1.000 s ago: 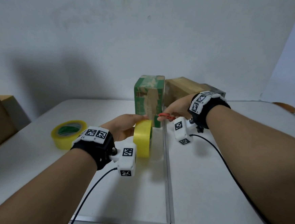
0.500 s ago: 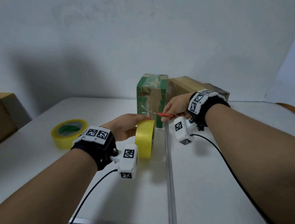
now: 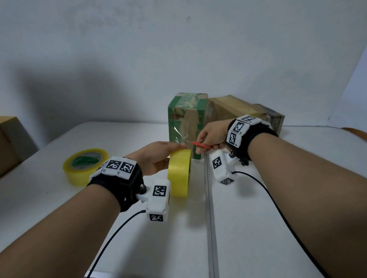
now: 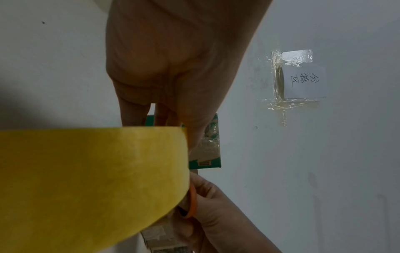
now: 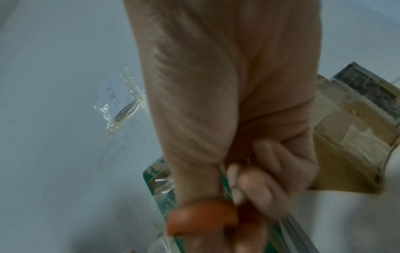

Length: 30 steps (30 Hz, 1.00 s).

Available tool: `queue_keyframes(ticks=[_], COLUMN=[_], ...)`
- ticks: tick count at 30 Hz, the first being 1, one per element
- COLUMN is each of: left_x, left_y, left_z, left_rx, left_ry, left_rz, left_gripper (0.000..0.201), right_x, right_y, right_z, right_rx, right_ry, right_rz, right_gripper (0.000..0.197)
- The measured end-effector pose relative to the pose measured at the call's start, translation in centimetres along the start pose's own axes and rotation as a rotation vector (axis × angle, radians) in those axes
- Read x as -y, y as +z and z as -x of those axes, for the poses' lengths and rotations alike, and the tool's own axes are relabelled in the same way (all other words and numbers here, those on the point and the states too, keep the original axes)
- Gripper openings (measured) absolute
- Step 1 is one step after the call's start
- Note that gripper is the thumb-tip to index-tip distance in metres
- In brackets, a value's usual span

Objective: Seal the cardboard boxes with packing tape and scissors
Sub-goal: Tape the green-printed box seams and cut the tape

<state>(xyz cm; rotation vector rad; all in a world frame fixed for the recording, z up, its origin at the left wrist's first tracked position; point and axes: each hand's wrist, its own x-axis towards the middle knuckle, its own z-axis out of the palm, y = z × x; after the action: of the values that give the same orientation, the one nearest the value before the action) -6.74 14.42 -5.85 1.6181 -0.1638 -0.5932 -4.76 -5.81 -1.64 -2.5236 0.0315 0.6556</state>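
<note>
Between the two hands, a clear strip of tape point(image 3: 179, 136) now runs from the yellow roll point(image 3: 179, 174) up to the green box point(image 3: 186, 115). A second ago the scissors point(image 3: 200, 145) sat lower and closer to the roll. Now the right hand point(image 3: 212, 133) has lifted them up and a bit to the left, so the tips meet the strip just past the left fingertips. That looks like the cut is about to happen. When it does, this strip will be free from the roll and can be pressed flat on the box.

The left hand point(image 3: 157, 158) holds the roll standing on its edge. Its fingers lie long and close together over the top of the roll, and the thumb is hidden behind it. The left wrist view shows the roll's yellow side right under those fingers, with the green box beyond their tips.

The right hand comes in from the right side, wrist high. Its fingers point(image 5: 255, 181) are curled tight around the orange handles point(image 5: 201, 217) of the scissors. I cannot tell if the blades are apart or together, because they are tiny and blurry.

A brown box point(image 3: 231, 108) stands behind the right hand, touching the green one. Another roll of tape point(image 3: 85, 165) lies flat, well to the left of the left hand.
</note>
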Motion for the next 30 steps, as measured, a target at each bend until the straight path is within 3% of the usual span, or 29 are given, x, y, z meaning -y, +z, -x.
queue_keyframes(ticks=[4,7,9,11,15,16,18,19,21,22,25,27,30], left_x=[0.0,-0.1,-0.1,-0.1,0.1,0.1,0.0,0.0,-0.2,-0.3,-1.1,-2.0,-2.8], left_y=[0.0,0.0,0.0,0.0,-0.1,-0.1,-0.3,-0.4,-0.8,-1.1,-2.5,-3.7,-6.0], left_z=[0.1,0.2,0.2,0.2,0.2,0.3,0.3,0.3,0.3,0.3,0.2,0.2,0.1], left_rx=[-0.003,-0.012,-0.017,-0.018,-0.016,-0.013,0.000,0.008,0.018,0.012,-0.061,-0.186,-0.391], left_ry=[0.005,0.003,-0.006,-0.011,-0.007,-0.006,-0.003,0.004,0.029,0.042,0.084,0.143,0.256], left_rz=[-0.001,0.004,0.003,-0.006,-0.015,-0.013,-0.007,-0.003,-0.015,-0.033,-0.167,-0.392,-0.868], left_gripper=[0.028,0.032,0.033,0.035,0.033,0.034,0.034,0.032,0.028,0.027,0.022,0.014,0.012], right_x=[0.4,-0.9,-2.2,-3.5,-5.7,-9.1,-8.2,-8.0,-7.1,-4.7,-0.9,-0.2,1.0], right_y=[1.0,0.9,0.6,1.0,2.3,1.4,1.0,1.0,0.7,1.0,0.8,0.9,1.0], right_z=[0.3,1.3,1.6,2.4,1.3,-3.9,-4.0,-4.1,-4.4,-2.1,1.6,1.0,-0.5], right_rx=[0.127,-0.008,-0.160,-0.209,-0.202,-0.212,-0.240,-0.327,-0.583,-0.720,-1.087,-1.131,-1.052], right_ry=[0.124,0.191,0.173,0.228,0.352,0.310,0.293,0.266,0.227,0.166,-0.084,-0.256,-0.370], right_rz=[0.143,0.151,0.212,0.361,0.569,0.482,0.426,0.368,0.148,0.063,0.052,0.091,0.128], right_gripper=[0.044,0.059,0.038,0.020,0.062,0.064,0.060,0.060,0.026,0.010,0.023,0.026,0.030])
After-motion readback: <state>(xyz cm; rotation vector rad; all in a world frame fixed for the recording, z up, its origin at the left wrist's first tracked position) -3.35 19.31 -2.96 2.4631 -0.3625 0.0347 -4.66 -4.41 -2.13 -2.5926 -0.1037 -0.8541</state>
